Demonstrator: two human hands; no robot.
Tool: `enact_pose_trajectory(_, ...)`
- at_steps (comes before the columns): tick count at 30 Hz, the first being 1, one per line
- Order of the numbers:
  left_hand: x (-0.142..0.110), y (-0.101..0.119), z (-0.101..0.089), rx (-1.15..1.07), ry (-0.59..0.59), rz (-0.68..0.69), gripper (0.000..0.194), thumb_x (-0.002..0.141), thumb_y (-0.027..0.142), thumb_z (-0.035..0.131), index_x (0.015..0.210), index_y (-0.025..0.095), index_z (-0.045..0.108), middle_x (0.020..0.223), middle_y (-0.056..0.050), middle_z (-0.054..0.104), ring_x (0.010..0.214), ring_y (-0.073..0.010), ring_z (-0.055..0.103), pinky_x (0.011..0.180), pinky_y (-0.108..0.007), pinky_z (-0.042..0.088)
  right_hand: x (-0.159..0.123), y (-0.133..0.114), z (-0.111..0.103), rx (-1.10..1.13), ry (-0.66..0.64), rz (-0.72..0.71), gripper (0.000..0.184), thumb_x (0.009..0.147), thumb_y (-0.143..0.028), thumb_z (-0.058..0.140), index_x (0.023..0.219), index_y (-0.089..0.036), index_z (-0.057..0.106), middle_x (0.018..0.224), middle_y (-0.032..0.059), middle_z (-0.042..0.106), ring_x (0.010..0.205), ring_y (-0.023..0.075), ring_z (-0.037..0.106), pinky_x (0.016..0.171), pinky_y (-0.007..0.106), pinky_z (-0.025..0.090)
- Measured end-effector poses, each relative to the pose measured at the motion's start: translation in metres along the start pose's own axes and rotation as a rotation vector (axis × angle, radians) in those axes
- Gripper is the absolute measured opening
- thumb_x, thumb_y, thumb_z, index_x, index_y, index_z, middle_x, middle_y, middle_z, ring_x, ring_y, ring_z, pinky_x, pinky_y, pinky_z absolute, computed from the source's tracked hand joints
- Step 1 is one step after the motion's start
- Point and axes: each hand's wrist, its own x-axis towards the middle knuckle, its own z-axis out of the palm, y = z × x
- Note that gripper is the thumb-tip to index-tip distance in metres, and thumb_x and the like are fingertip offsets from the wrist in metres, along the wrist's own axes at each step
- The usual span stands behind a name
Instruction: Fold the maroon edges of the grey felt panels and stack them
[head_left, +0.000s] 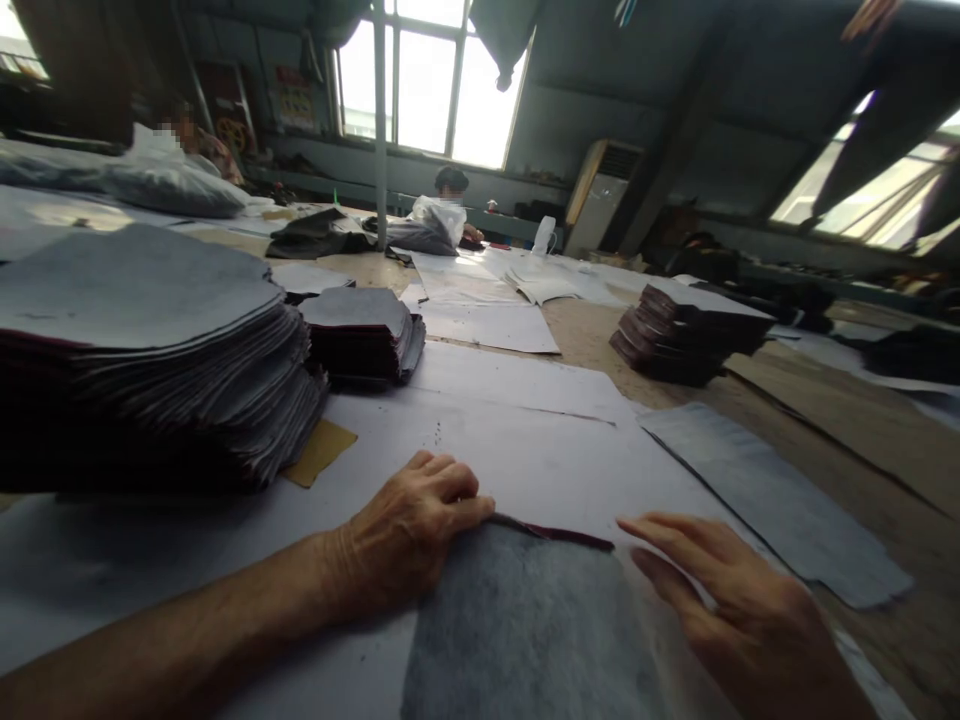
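Observation:
A grey-backed sheet of material (532, 630) lies on white paper (510, 440) right in front of me. Its far edge is partly turned over, showing a narrow dark red strip (574, 537). My left hand (424, 520) is closed at the left part of that edge, thumb and curled fingers pinching the fold. Beyond the right end of the strip, my right hand (727, 590) has its fingers stretched out and apart, holding nothing. Its fingertips are close to the sheet's far right corner. The near end of the sheet runs out of view.
A tall stack of grey-backed sheets (150, 340) stands at left, with a smaller stack (360, 330) behind it. Another dark red stack (686, 330) is at the back right. A single grey piece (780, 500) lies at right. People sit beyond the table near bagged material (427, 225).

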Motion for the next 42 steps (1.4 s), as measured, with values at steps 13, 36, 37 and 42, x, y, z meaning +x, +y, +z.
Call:
enact_pose_trajectory(13, 0.003, 0.004, -0.004, 0.149, -0.152, 0.08, 0.019, 0.078, 0.007, 0.047, 0.094, 0.01, 0.057, 0.081, -0.007, 0.055, 0.075, -0.0189, 0.045, 0.07, -0.034, 0.039, 0.016, -0.056, 0.039, -0.063, -0.155, -0.305, 0.035, 0.075, 0.002, 0.037, 0.096, -0.009, 0.062, 0.077, 0.007, 0.059, 0.072, 0.019, 0.052, 0.06, 0.029, 0.048)
enact_pose_trajectory(36, -0.01, -0.017, -0.026, -0.111, -0.14, -0.064, 0.031, 0.074, -0.002, 0.045, 0.089, 0.017, 0.065, 0.08, -0.004, 0.058, 0.075, -0.0132, 0.051, 0.072, -0.026, 0.045, 0.034, -0.065, 0.053, 0.109, -0.055, -0.341, 0.026, 0.08, -0.003, 0.039, 0.091, -0.009, 0.062, 0.068, 0.0055, 0.056, 0.063, 0.0147, 0.046, 0.056, 0.027, 0.04)
enact_pose_trajectory(37, -0.01, -0.017, -0.026, -0.092, -0.137, -0.057, 0.03, 0.073, -0.002, 0.046, 0.088, 0.017, 0.065, 0.08, -0.004, 0.058, 0.075, -0.0136, 0.051, 0.072, -0.027, 0.045, 0.034, -0.065, 0.053, 0.117, -0.058, -0.34, 0.027, 0.08, -0.003, 0.04, 0.095, -0.009, 0.062, 0.069, 0.0058, 0.057, 0.064, 0.015, 0.046, 0.056, 0.027, 0.041)
enact_pose_trajectory(42, -0.01, -0.015, -0.023, -0.051, -0.125, -0.035, 0.026, 0.072, -0.001, 0.048, 0.085, 0.014, 0.064, 0.08, -0.005, 0.057, 0.076, -0.0149, 0.05, 0.074, -0.029, 0.044, 0.034, -0.063, 0.054, 0.119, -0.094, -0.345, 0.03, 0.082, -0.005, 0.038, 0.1, -0.01, 0.062, 0.076, 0.0069, 0.06, 0.068, 0.0166, 0.047, 0.058, 0.029, 0.043)
